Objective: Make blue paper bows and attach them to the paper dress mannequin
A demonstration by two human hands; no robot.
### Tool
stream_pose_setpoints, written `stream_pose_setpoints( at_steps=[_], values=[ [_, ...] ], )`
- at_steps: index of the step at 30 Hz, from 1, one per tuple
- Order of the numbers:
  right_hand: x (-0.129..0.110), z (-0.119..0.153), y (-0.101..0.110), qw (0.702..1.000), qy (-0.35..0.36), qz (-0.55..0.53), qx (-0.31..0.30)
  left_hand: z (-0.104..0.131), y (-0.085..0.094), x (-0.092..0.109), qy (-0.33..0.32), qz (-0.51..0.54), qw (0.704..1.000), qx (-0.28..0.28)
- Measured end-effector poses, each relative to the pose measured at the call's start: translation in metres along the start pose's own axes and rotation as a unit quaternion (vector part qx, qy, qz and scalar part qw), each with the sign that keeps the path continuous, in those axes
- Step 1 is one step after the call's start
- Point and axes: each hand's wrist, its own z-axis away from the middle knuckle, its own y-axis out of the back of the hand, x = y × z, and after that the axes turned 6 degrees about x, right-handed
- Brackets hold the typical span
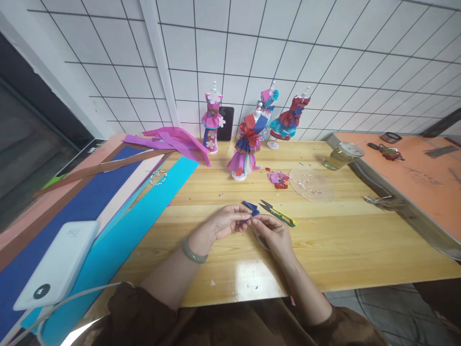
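A small folded dark blue piece is pinched between my two hands over the wooden table. My left hand grips it from the left, and my right hand holds its lower right side, fingertips nearly touching the left ones. Just behind my right hand lie yellow-green thread snips with dark blades pointing up and left. Partly hidden under my right hand is a round item that I cannot make out. Several small dress forms, one in a red, blue and pink dress, stand farther back.
Coloured strips and a white power bank with a cable cover the left side. A phone leans on the tiled wall. Scraps, a clear round dish with small bits and a cup sit toward the back right.
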Motion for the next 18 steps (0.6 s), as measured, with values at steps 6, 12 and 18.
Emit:
stream_pose_setpoints(
  at_steps=[6,12,18],
  values=[
    [-0.0004,-0.0024,-0.0010,0.996,-0.053,-0.058,-0.038,0.0015,0.0012,0.0013,0.034,0.006,0.999,-0.003],
    [0.0001,-0.0025,0.0014,0.996,-0.024,-0.041,-0.079,0.0023,0.0013,0.0016,0.050,0.012,0.998,-0.020],
    [-0.0038,-0.0008,-0.0011,0.997,-0.018,-0.038,-0.070,0.0028,0.0024,0.0030,0.075,0.021,0.997,-0.022]
  ],
)
